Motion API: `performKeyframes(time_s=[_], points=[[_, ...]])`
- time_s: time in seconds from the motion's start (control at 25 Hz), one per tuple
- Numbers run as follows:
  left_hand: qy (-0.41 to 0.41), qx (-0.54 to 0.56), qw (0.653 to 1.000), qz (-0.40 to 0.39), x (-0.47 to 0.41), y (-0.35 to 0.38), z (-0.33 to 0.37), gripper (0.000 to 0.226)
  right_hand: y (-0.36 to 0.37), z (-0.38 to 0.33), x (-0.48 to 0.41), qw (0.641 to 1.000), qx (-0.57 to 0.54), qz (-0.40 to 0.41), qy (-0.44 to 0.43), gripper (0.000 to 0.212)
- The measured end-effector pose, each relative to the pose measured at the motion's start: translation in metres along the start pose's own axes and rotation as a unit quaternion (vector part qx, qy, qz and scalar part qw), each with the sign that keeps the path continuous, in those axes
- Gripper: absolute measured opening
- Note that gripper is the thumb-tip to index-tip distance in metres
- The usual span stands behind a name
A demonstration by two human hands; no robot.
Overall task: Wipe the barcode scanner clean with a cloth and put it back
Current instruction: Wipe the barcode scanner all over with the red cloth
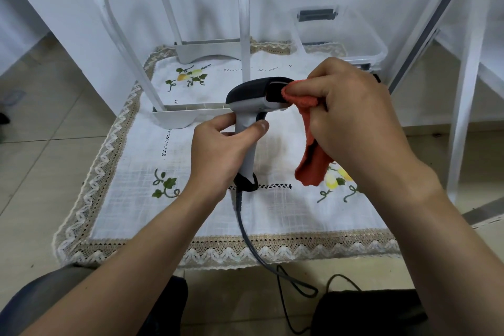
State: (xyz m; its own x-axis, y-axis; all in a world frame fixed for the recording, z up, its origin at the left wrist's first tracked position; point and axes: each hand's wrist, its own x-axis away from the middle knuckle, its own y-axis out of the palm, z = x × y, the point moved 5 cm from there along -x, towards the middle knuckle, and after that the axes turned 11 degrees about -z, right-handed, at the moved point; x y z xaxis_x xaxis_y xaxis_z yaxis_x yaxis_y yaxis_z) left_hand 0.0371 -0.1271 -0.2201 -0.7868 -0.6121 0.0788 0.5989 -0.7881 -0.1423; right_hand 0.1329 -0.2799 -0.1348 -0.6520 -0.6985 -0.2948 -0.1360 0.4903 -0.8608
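A grey and black barcode scanner [249, 95] stands upright above the embroidered white tablecloth [136, 161], its dark window facing right. My left hand [221, 147] is wrapped around its grey handle. My right hand [351, 114] pinches an orange cloth [309, 153] and presses a fold of it against the scanner's window. The rest of the cloth hangs down below my right hand. The scanner's dark cable [251, 243] runs from the handle's base over the front edge of the table to the floor.
A white metal frame [131, 68] stands on the tablecloth behind the scanner. A clear plastic box [354, 35] sits at the back right. A white table leg [463, 106] stands to the right. My knees show at the bottom edge.
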Motion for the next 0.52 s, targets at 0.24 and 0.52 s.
performKeyframes(time_s=[0.24, 0.52], points=[[0.003, 0.000, 1.000, 0.007, 0.0011, -0.0021, 0.0016, 0.017, 0.0028, 0.0008, -0.0006, 1.000, 0.014, -0.013, 0.022, 0.038], [0.013, -0.006, 1.000, 0.009, 0.0040, -0.0013, 0.0059, 0.014, 0.0006, 0.0008, -0.0004, 0.999, 0.017, -0.015, 0.037, 0.036]])
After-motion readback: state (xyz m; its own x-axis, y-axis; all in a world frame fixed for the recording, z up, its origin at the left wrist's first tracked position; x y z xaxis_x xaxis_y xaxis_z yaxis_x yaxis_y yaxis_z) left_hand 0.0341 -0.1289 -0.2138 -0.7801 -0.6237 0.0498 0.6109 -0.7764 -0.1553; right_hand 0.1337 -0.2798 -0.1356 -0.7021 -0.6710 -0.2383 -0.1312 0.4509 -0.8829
